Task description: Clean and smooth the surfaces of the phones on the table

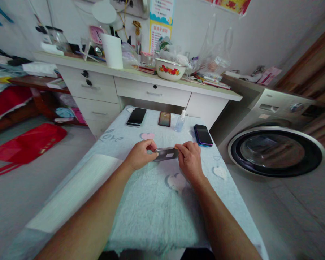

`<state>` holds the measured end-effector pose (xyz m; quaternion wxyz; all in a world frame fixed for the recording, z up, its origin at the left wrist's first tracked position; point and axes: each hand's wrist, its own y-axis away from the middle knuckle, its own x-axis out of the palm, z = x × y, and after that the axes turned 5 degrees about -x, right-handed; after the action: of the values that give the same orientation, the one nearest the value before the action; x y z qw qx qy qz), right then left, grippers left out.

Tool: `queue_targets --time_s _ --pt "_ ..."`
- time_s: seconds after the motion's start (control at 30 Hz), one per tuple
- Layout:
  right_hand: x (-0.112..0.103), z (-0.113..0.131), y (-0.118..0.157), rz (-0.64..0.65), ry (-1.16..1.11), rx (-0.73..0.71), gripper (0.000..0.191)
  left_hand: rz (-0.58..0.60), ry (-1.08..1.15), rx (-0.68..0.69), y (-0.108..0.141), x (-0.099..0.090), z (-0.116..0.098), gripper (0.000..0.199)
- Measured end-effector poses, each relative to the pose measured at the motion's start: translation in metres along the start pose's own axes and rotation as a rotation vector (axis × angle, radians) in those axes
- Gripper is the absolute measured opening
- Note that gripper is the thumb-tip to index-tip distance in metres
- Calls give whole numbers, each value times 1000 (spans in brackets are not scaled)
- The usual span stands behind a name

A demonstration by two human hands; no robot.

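My left hand (141, 154) and my right hand (190, 159) both grip a dark grey phone (166, 154), one at each end, just above the pale blue cloth-covered table (141, 216). The phone is held sideways, slightly tilted, with a small white patch on its face. Beyond it lie a black phone (136, 117), a reddish-brown phone (164, 118) and a purple-edged phone (203, 135). A small clear spray bottle (180, 121) stands between the reddish-brown and purple-edged phones.
A white desk with drawers (151, 92) stands behind the table, cluttered with a flowered bowl (170, 69), a paper roll (112, 50) and bags. A washing machine (276, 144) is at the right. A red bag (24, 142) lies on the floor at left.
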<state>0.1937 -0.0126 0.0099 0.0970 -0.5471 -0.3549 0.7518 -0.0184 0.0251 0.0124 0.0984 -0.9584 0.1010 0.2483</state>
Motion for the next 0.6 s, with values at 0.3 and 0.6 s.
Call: queue_targets --time_s 0.3,0.6 --pt "2 -12 2 -33 47 74 22 -15 -21 -15 -2 -6 4 13" --pt "6 8 0 -4 21 34 21 7 5 -24 0 -3 -1 14"
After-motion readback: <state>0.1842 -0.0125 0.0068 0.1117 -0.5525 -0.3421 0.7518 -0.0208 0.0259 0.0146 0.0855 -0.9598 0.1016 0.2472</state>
